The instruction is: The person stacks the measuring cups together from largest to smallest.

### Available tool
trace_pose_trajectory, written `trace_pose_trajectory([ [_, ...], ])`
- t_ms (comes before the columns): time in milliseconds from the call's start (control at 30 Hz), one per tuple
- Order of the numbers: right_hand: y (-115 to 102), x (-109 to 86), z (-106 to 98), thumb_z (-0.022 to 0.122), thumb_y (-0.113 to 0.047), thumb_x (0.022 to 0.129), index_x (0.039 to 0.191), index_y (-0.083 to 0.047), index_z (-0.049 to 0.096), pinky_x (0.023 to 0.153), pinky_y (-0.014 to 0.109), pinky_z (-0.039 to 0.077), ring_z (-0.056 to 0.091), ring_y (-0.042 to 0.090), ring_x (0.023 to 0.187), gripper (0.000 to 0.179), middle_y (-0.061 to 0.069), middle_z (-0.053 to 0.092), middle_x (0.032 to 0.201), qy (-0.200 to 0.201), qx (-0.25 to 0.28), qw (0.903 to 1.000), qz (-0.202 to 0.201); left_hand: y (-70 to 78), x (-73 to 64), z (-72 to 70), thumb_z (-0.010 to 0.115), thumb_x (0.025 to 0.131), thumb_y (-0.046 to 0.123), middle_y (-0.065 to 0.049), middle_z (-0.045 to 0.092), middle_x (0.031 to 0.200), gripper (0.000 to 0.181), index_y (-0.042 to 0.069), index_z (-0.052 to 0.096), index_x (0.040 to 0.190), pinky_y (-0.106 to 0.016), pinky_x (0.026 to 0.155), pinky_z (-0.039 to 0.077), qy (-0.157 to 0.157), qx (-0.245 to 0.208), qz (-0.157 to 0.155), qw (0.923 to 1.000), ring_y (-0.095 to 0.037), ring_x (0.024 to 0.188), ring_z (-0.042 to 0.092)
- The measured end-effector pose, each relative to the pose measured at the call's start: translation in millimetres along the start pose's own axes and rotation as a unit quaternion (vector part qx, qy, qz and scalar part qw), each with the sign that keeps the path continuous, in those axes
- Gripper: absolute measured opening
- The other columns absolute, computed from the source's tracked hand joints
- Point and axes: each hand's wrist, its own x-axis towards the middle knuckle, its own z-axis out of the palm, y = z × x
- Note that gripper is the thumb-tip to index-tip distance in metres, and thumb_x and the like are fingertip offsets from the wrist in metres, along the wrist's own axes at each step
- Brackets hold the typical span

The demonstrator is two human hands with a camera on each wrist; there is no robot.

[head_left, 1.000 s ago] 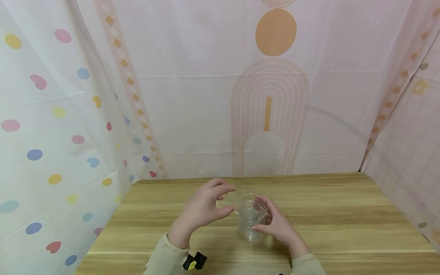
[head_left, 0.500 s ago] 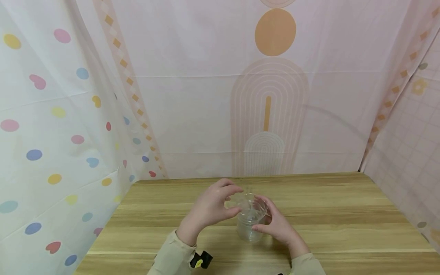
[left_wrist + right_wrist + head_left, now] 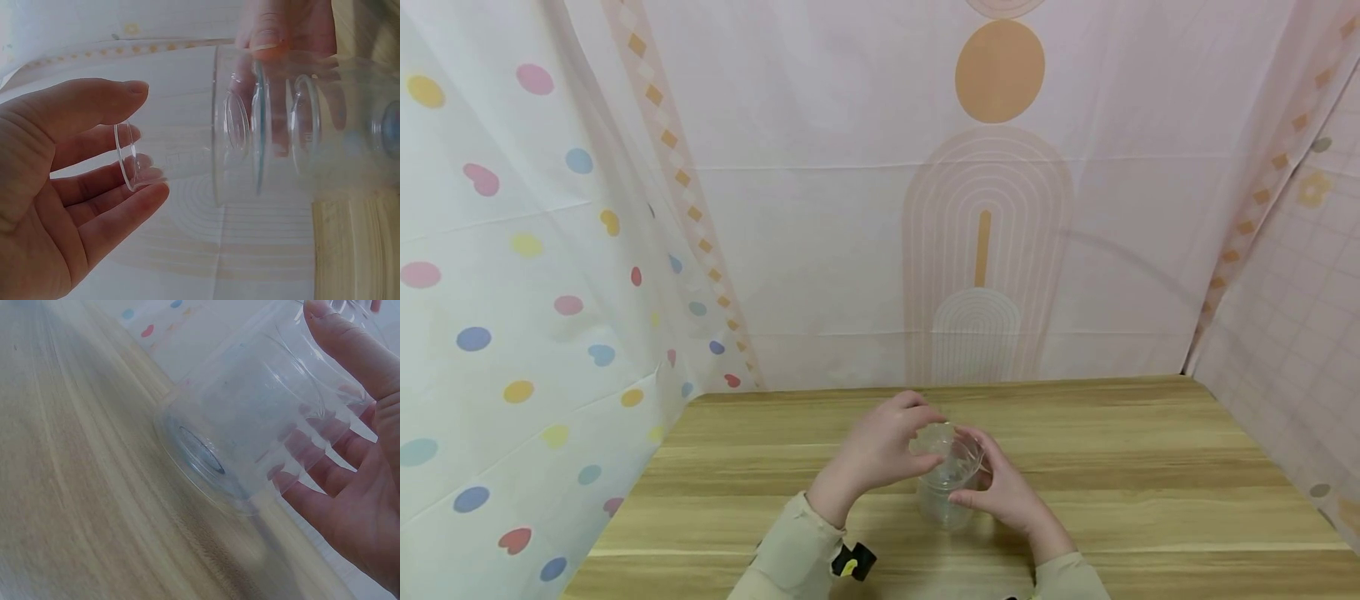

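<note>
My left hand (image 3: pixel 883 446) holds a clear, see-through cup (image 3: pixel 178 125) by its narrower end, between thumb and fingers. Its wider rim faces a second transparent cup (image 3: pixel 946 507), which stands upright on the wooden table. Around the side of that standing cup, near its rim, curl the thumb and fingers of my right hand (image 3: pixel 1003 487). A round ring shows in the standing cup's base in the right wrist view. Because both pieces are see-through, I cannot tell whether their rims touch or one sits inside the other.
The wood-grain table (image 3: pixel 1112 467) runs back to a pale patterned curtain (image 3: pixel 820 250). A dotted curtain (image 3: pixel 535 350) hangs at the left and a checked one (image 3: pixel 1300 333) at the right. A black strap piece (image 3: pixel 855 562) sits by the left sleeve.
My left hand has moved to the right with the clear cup, bringing it over the mouth of the standing one. The right hand and the standing cup have stayed in place.
</note>
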Motion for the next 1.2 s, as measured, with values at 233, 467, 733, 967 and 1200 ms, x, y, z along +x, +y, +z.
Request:
trace_pose_trajectory([
  [233,0,0.4,1,0.081,-0.009,0.082,0.151,-0.002,0.028,0.107,0.047,0.038,0.030,0.046,0.140,0.087,0.027,0.029,0.155,0.003,-0.011,0.9999,-0.007,-1.2,4.9,8.3,0.083,0.079,0.023,-0.007,0.065,0.110,0.040,0.009,0.072,0.114,-0.031,0.077,0.054,-0.028,0.001,-0.002,0.9996,-0.019,0.094,0.063],
  [467,-2,-0.6,1,0.080,-0.010,0.082,0.151,-0.003,0.027,0.108,0.048,0.037,0.025,0.044,0.143,0.087,0.026,0.028,0.155,0.002,-0.012,0.9999,0.001,-2.3,6.4,15.6,0.082,0.080,0.022,-0.005,0.065,0.110,0.039,0.010,0.072,0.115,-0.033,0.080,0.055,-0.045,-0.002,-0.014,0.9989,-0.019,0.096,0.063],
  [733,-2,-1.3,0,0.079,-0.010,0.084,0.152,-0.003,0.025,0.107,0.049,0.038,0.027,0.047,0.141,0.087,0.027,0.026,0.156,-0.006,-0.005,1.0000,0.000,-1.2,8.1,20.9,0.082,0.079,0.026,-0.005,0.065,0.113,0.039,0.014,0.073,0.115,-0.035,0.081,0.055,-0.053,0.022,-0.024,0.9980,-0.019,0.099,0.064],
  [967,-2,-2.0,0,0.079,-0.010,0.084,0.153,-0.003,0.024,0.105,0.048,0.041,0.033,0.048,0.137,0.088,0.026,0.028,0.154,-0.005,-0.006,0.9999,0.006,1.7,9.6,22.5,0.082,0.080,0.028,-0.006,0.065,0.114,0.040,0.015,0.073,0.116,-0.034,0.079,0.056,-0.071,0.042,-0.035,0.9960,-0.020,0.099,0.064],
  [1200,-1,-1.8,0,0.079,-0.011,0.084,0.152,-0.002,0.024,0.105,0.046,0.041,0.034,0.048,0.136,0.088,0.026,0.030,0.153,-0.006,-0.013,0.9999,-0.002,2.3,12.0,25.1,0.083,0.079,0.030,-0.005,0.065,0.113,0.039,0.017,0.073,0.114,-0.033,0.077,0.056,-0.093,0.057,-0.047,0.9930,-0.018,0.098,0.064],
])
